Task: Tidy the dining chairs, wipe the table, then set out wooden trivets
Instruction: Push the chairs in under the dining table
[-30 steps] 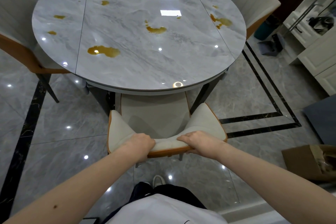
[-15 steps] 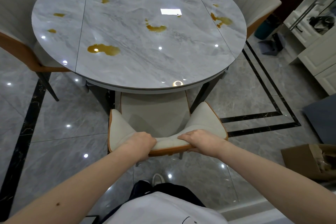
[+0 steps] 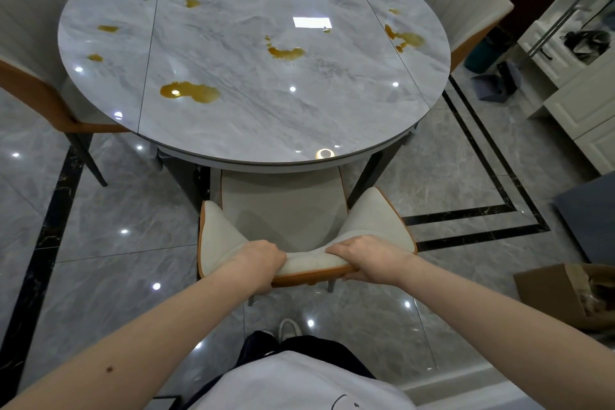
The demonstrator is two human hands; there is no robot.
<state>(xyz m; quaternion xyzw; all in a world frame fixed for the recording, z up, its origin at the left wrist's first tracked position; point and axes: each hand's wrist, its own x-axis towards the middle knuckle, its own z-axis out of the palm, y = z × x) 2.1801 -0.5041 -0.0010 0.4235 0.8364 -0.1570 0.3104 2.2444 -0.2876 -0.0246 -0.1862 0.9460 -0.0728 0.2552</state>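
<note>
A cream dining chair with an orange back shell [image 3: 286, 220] stands in front of me, its seat partly under the round grey marble table [image 3: 332, 116]. My left hand [image 3: 261, 260] grips the top edge of the backrest left of centre. My right hand [image 3: 364, 261] grips the same edge right of centre. Several amber spills [image 3: 189, 92] dot the tabletop. No trivets or cloth are in view.
A second chair [image 3: 33, 60] stands at the table's left, a third chair [image 3: 466, 7] at the far right. White cabinets [image 3: 582, 103] line the right wall, with a dustpan [image 3: 496, 86] on the floor. An open cardboard box [image 3: 572, 296] sits at the right.
The chair has slid slightly forward, further under the table, with both hands still gripping its backrest.
</note>
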